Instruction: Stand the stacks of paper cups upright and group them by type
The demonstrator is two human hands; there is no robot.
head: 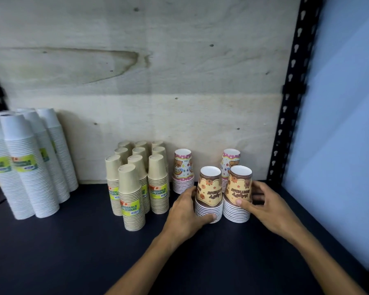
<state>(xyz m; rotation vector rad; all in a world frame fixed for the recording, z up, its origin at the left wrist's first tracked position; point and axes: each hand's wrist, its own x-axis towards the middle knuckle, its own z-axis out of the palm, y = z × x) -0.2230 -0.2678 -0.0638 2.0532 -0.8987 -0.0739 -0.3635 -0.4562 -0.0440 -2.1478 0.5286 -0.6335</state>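
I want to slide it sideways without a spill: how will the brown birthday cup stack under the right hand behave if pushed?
The right-hand birthday stack is short and wide-based, so it probably slides rather than tips. Being nested paper cups, it is likely light and crushable. It stands almost against the left-hand stack, so pushing left would likely shove both.

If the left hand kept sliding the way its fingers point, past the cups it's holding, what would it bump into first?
Likely the pink cup stack just behind it. The left hand grips the left birthday cup stack, fingers pointing toward the back wall; depth is hard to judge.
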